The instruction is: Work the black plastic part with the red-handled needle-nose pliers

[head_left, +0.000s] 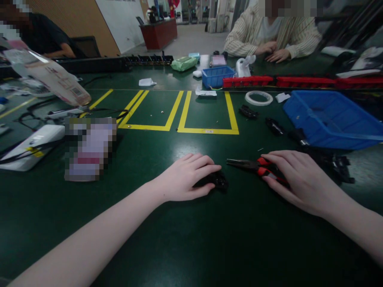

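Note:
My left hand (187, 177) lies on the dark green table (191, 239), its fingers curled over a small black part (220, 181) that sticks out past the fingertips. My right hand (295, 179) rests over the red handles of a pair of long-nose pliers (249, 164), whose dark jaws point left toward the other hand. The pliers lie flat on the table and the fingers cover the handles. About a hand's width separates the two hands.
A large blue bin (332, 117) stands at the right with black parts (338, 165) beside it. Yellow tape boxes (206, 130) mark the table ahead. Further back are a small blue bin (217, 75), a tape roll (259, 97) and red rails (299, 81). A person in a striped shirt (278, 36) sits opposite.

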`<state>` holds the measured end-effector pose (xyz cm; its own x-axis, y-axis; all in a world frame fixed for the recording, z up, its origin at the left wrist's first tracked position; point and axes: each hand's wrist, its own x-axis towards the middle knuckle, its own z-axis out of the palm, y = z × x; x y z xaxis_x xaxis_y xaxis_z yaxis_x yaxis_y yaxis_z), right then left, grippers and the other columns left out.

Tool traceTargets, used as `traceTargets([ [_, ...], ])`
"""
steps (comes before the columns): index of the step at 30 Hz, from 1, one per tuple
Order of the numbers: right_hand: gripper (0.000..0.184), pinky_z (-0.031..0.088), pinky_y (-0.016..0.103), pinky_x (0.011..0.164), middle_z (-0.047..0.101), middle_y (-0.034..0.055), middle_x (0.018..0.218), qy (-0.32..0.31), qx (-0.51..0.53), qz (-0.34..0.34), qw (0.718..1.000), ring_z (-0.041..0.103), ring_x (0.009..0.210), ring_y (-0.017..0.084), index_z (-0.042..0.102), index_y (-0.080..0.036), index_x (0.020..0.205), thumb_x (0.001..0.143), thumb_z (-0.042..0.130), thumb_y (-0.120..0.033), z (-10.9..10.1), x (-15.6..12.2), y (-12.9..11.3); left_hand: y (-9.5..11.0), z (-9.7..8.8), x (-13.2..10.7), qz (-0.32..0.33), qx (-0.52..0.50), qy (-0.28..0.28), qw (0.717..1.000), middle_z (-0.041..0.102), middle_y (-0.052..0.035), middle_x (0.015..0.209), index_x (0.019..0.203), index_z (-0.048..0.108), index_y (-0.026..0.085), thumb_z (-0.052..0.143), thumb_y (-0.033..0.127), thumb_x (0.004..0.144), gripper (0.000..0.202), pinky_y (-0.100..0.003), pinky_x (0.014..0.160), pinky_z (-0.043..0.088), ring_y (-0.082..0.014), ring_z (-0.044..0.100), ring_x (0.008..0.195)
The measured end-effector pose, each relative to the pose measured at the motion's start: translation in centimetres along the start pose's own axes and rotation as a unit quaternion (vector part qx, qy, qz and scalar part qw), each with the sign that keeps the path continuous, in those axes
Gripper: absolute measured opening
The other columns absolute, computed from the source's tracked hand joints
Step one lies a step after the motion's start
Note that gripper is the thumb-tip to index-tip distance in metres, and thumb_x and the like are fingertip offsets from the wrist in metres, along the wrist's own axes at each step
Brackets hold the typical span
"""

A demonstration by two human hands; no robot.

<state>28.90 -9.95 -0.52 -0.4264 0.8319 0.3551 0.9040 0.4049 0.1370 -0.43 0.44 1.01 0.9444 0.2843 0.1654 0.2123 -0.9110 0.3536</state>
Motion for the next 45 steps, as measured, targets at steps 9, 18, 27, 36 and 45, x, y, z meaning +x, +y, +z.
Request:
traceTargets([
  [9,0.041,0.052,0.036,0.072,0.062,0.0132,0.098,0.037,0.086,-0.034,0.995,0.06,0.088,0.023,0.051,-0.011,0.114,0.085,0.059,-0.039,-0.5,0.0,-1.3,0.4,0.7,0.2,-0.045,-0.007,0.016,0.999,0.057,-0.0072,0.108,0.12,0.055,0.015,0.06,0.036,0.089,0.038,-0.033,0.078,0.049,-0.0199,0.055,0.093],
  [18,0.041,0.045,0.044,0.087,0.065,0.0108,0.1,0.069,0.121,-0.041,0.989,0.06,0.093,0.023,0.053,-0.015,0.114,0.081,0.065,-0.036,-0.5,-0.1,-1.4,0.7,0.9,0.2,-0.046,-0.026,0.013,0.999,0.058,-0.0067,0.108,0.119,0.055,0.014,0.064,0.034,0.087,0.039,-0.032,0.076,0.05,-0.0192,0.056,0.093],
  [27,0.041,0.048,0.037,0.082,0.063,0.008,0.103,0.032,0.197,0.001,0.98,0.058,0.097,0.022,0.052,-0.019,0.116,0.081,0.065,-0.036,-0.1,-0.4,-1.7,0.6,0.9,0.4,-0.053,-0.029,0.01,0.998,0.057,-0.0063,0.107,0.118,0.055,0.016,0.064,0.034,0.086,0.038,-0.032,0.077,0.049,-0.0191,0.056,0.092],
  [36,0.037,0.049,0.035,0.079,0.061,0.0087,0.103,0.021,0.189,-0.009,0.982,0.058,0.095,0.021,0.052,-0.019,0.115,0.084,0.061,-0.038,-0.2,-0.4,-1.8,0.7,0.8,0.4,-0.055,-0.03,0.005,0.998,0.057,-0.0066,0.107,0.118,0.055,0.016,0.063,0.036,0.087,0.038,-0.032,0.078,0.048,-0.0196,0.055,0.093],
  [45,0.034,0.052,0.035,0.074,0.064,0.0076,0.1,0.011,0.215,0.008,0.976,0.061,0.091,0.022,0.053,-0.022,0.113,0.083,0.062,-0.036,-0.4,-0.3,-2.3,0.7,0.6,0.4,-0.056,-0.038,0.003,0.998,0.057,-0.0066,0.107,0.118,0.055,0.016,0.063,0.034,0.087,0.037,-0.032,0.077,0.048,-0.0194,0.056,0.092],
])
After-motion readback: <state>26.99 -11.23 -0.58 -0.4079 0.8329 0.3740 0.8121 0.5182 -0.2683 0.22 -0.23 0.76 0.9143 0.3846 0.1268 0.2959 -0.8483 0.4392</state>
